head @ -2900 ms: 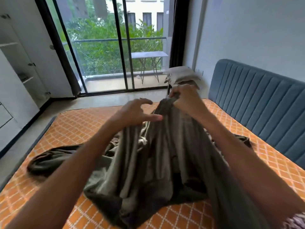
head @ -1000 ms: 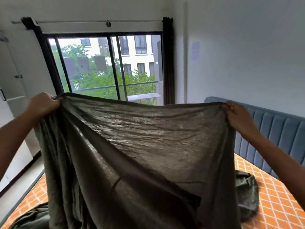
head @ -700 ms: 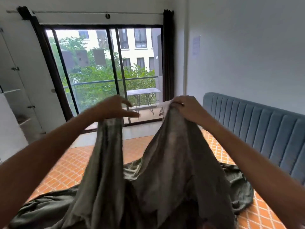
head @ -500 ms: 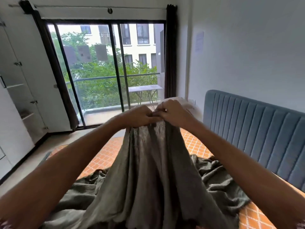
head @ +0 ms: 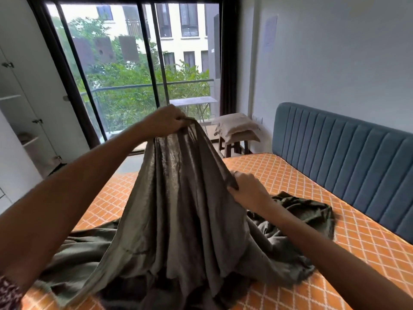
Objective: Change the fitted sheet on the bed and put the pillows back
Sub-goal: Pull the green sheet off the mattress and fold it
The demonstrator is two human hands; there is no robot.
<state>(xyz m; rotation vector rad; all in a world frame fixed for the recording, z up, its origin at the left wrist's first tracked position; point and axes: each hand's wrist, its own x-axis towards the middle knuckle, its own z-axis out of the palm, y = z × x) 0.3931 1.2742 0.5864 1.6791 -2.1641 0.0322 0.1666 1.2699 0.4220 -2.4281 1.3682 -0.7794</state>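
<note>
Two hands work one olive-grey fitted sheet [head: 178, 209] over a bare orange quilted mattress [head: 290, 175], and reading from left to right the scene goes so. At the far left stands a white wardrobe [head: 20, 97], then the glass balcony door [head: 134, 74]. The left hand [head: 164, 120] is raised, its fingers curled round a gathered bunch of the sheet's edge, so the cloth hangs from it like a tent. Lower and to the right, the right hand [head: 248, 189] pinches the same edge further along, thumb and fingers closed on the hem. The rest of the sheet lies crumpled on the mattress below and to either side. Beyond, stacked pillows [head: 237, 128] rest on a small stool [head: 233, 147] beside the blue padded headboard [head: 346, 157]. The step in hand looks like feeding along the hem to find a corner; the sheet is not yet spread and no corner is fitted. Next, I judge, the hands must part, open the sheet wide, and carry a corner to a mattress corner; the pillows wait until then.
</note>
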